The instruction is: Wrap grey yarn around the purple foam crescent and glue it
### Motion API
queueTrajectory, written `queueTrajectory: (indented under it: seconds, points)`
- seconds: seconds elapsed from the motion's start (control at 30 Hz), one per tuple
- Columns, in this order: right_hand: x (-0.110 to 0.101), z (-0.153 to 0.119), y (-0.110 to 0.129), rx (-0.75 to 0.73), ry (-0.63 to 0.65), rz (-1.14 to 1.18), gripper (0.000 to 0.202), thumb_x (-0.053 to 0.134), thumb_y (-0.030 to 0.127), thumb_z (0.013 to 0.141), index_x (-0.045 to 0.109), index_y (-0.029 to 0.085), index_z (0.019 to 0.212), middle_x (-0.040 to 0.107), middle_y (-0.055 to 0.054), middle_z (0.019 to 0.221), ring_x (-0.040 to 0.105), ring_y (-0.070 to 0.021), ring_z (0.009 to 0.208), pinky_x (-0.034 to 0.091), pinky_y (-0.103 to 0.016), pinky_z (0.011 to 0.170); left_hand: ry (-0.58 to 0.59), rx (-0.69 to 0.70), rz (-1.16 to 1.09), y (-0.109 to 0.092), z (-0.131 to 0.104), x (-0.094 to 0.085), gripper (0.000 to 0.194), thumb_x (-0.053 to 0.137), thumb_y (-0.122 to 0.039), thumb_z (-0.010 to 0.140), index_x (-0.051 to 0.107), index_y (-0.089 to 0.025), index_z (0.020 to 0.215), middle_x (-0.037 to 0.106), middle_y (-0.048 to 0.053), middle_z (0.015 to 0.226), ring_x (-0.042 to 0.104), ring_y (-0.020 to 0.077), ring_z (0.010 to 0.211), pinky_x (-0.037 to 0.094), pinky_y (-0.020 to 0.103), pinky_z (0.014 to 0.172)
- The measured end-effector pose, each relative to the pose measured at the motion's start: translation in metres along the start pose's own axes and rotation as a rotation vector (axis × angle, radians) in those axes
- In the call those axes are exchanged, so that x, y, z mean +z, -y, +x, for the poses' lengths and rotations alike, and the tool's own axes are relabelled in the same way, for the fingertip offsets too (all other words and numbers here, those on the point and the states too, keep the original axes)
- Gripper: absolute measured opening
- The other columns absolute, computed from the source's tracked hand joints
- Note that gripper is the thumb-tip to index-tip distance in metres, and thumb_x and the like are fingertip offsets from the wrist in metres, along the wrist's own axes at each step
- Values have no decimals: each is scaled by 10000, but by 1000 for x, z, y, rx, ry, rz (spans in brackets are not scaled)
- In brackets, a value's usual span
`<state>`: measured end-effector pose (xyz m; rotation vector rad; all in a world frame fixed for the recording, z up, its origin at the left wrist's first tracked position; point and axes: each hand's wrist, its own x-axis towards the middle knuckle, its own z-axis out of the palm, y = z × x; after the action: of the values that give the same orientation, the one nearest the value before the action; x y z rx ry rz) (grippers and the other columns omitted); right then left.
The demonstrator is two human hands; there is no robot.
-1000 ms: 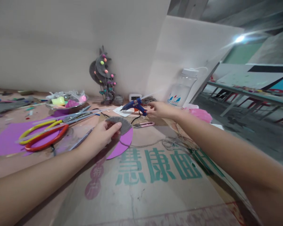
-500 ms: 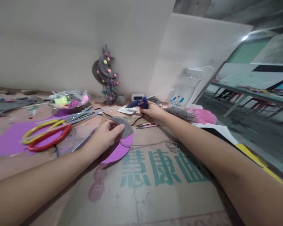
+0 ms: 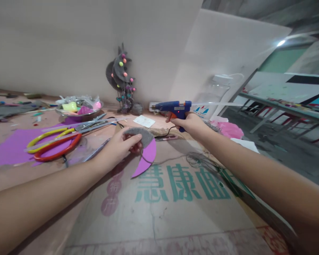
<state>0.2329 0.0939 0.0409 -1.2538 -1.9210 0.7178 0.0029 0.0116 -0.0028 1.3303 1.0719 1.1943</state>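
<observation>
My left hand (image 3: 127,143) pinches a purple crescent moon cutout (image 3: 149,152), whose upper part is wrapped in grey yarn. A strand of grey yarn (image 3: 172,160) trails from it to a loose tangle on the right. My right hand (image 3: 190,124) is closed around the handle of a blue glue gun (image 3: 177,109), held up off the table with its nozzle towards the left. A small red light glows on the gun, and a long clear glue stick (image 3: 215,103) sticks out of its back. Below the nozzle lies a white square pad (image 3: 144,121).
Scissors with red and yellow handles (image 3: 55,156) lie on purple sheet (image 3: 9,147) at left, near a metal bowl (image 3: 89,116) of colourful bits. A decorated grey moon (image 3: 119,76) stands by the wall. A water bottle (image 3: 216,88) and pink plastic (image 3: 228,129) are at right.
My right hand has lifted the glue gun off the white pad and moved it right. The crescent in my left hand has turned and shifted slightly right.
</observation>
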Motion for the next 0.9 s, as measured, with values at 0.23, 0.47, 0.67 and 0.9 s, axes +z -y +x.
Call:
queueTrajectory:
  seconds: [0.23,0.47,0.67,0.9]
  points:
    - [6,-47,8,57,-36,99,258,630,440,755,625,185,719,575,-11,614,542,-135,604,432,-266,585,-12,-12,-31,0,-2,-1,196,597,-356,795,542,-170,768,571,-18,620,521,94,549,434,208,544]
    - [50,-78,23,-15,24,277,153,601,364,796,587,219,844,653,-25,933,600,-189,901,465,-362,884,34,65,56,0,-1,-3,213,583,-373,808,571,-165,762,568,-17,663,482,84,544,385,196,518]
    - [52,-82,22,28,25,224,130,623,336,789,542,248,839,629,-35,884,583,-210,845,494,-366,810,42,28,141,0,-2,-3,262,597,-436,777,604,-176,742,554,-22,615,462,92,504,327,193,443]
    - [51,-78,24,-6,33,243,113,617,318,787,549,233,817,625,-1,781,601,-192,812,493,-345,769,65,-51,244,-3,-4,-1,280,613,-442,752,585,-176,671,497,-33,530,428,83,438,291,181,383]
